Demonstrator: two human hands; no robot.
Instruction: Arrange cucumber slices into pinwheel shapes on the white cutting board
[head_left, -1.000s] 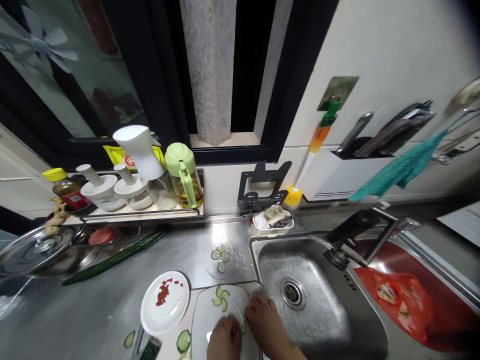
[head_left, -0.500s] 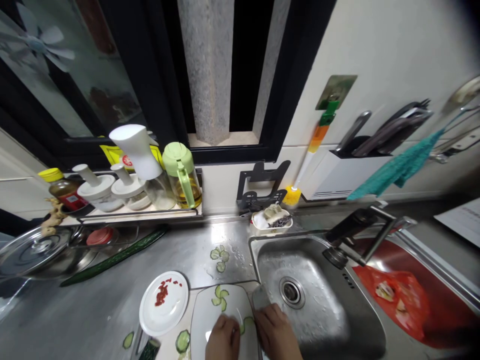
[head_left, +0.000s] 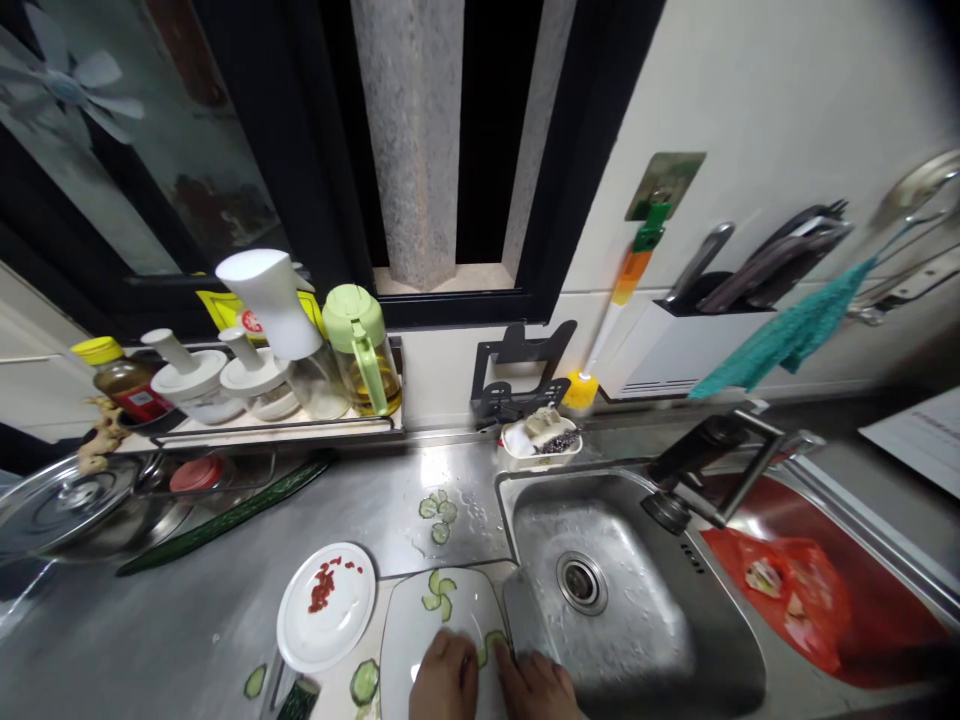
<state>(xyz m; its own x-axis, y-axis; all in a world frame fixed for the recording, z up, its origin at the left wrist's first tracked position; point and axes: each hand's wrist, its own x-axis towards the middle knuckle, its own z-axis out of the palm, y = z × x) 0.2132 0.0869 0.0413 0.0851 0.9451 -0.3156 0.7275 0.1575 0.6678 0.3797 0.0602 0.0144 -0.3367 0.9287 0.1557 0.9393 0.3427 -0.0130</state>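
Cucumber slices [head_left: 493, 641], green-edged, sit on the right side of the white plate [head_left: 401, 622], right in the gap between two hands! Here's the danger: the right hand [head_left: 541, 686] is so close to them that one small sideways push could break up their arrangement, or send a slice over the rim towards the sink [head_left: 637, 565]. If they're damp, one could cling to the skin and lift away with it. And look at the far cluster [head_left: 439, 593], lying loose: a stray knuckle from the left hand [head_left: 444, 676] could knock its curve apart. Just right of the plate, a flat grey piece [head_left: 519, 608], perhaps a blade; a wide swing might catch it.

On to the pose: the left hand reaches in from the near side, back up, fingers bunched narrow and pointing far; whether they pinch anything, I can't tell. The right hand slants far and left, its fingers close together, tips at the slices' edge, touching or just beside; any grip there is hidden too.
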